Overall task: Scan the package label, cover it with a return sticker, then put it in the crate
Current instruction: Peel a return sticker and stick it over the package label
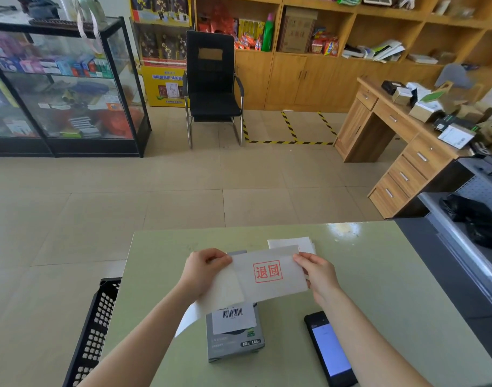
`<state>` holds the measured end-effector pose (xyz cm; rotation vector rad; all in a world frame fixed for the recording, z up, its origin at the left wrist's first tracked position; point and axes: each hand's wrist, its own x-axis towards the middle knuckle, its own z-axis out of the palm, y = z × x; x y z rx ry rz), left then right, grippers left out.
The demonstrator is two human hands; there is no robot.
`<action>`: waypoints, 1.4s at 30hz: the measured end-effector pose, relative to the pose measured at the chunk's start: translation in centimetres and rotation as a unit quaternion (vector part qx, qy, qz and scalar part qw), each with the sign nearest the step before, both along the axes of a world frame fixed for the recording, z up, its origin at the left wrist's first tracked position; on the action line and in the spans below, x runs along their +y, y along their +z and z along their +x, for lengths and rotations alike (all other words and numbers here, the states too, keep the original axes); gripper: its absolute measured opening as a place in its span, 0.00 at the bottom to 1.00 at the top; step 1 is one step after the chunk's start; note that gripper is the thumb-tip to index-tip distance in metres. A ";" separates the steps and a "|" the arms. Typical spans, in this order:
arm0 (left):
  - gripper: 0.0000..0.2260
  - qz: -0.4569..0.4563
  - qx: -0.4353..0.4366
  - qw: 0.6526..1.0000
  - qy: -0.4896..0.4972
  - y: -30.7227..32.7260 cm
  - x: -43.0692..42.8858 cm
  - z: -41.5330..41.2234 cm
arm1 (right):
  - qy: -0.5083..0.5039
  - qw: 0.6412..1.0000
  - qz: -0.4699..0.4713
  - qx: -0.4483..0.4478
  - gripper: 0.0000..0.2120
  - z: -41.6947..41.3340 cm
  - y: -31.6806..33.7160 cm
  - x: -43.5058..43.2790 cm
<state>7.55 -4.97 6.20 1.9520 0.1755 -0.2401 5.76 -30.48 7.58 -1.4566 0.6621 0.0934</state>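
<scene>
Lower centre of the frame: 2 bare hands hold a white return sticker above a pale green surface. The left hand pinches the sticker's left end, its grip closed on the sheet where a translucent backing paper droops down and left. The right hand pinches the right end, its grip likewise closed on the sheet. The sticker bears a red boxed stamp of 2 characters. Directly below it the grey package lies flat on the surface, its white barcode label partly hidden by the sticker's lower edge. A phone with a lit screen lies right of the package, apart from it. More white sheets rest behind the sticker. A black perforated crate stands at the surface's left edge, lower left of the frame.
</scene>
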 end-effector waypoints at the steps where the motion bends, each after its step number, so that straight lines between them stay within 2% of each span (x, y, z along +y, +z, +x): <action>1: 0.05 -0.006 0.005 1.000 0.002 0.0 -0.1 0.0 | -0.005 1.000 0.000 0.000 0.02 0.0 0.0 0.1; 11: 0.05 -0.026 0.029 0.999 0.027 0.2 0.1 0.3 | -0.023 1.000 0.010 0.004 0.01 0.6 -0.3 0.5; 13: 0.06 -0.037 0.033 0.996 0.078 0.2 1.1 0.3 | -0.062 0.998 0.011 0.010 0.05 0.5 -0.6 -0.4; 15: 0.06 0.001 0.022 0.996 0.084 0.1 2.8 0.3 | -0.080 0.997 -0.011 0.018 0.08 0.3 -0.8 -2.1; 17: 0.06 0.043 0.008 0.998 0.052 0.1 3.8 0.3 | -0.055 0.998 -0.014 0.024 0.08 0.1 -0.7 -3.2; 21: 0.05 0.054 -0.012 0.997 0.044 0.2 2.9 0.6 | -0.013 0.999 -0.022 0.027 0.08 0.2 -1.0 -3.0; 26: 0.06 0.023 -0.013 0.994 0.109 0.3 3.0 1.0 | 0.025 0.999 -0.021 0.036 0.05 -0.3 -2.4 -0.7; 31: 0.08 0.011 -0.026 0.983 0.180 1.0 4.8 1.4 | 0.108 0.990 -0.033 0.083 0.08 -1.0 -4.8 2.9; 36: 0.10 0.011 -0.028 0.979 0.200 1.7 6.1 1.1 | 0.175 0.972 -0.134 0.083 0.07 -2.0 -6.8 6.0; 38: 0.11 0.005 -0.027 0.978 0.208 1.8 6.2 0.9 | 0.172 0.964 -0.184 0.083 0.05 -2.3 -7.1 6.7; 42: 0.13 -0.006 -0.023 0.979 0.202 2.1 6.0 0.7 | 0.162 0.953 -0.249 0.056 0.08 -2.1 -6.8 7.4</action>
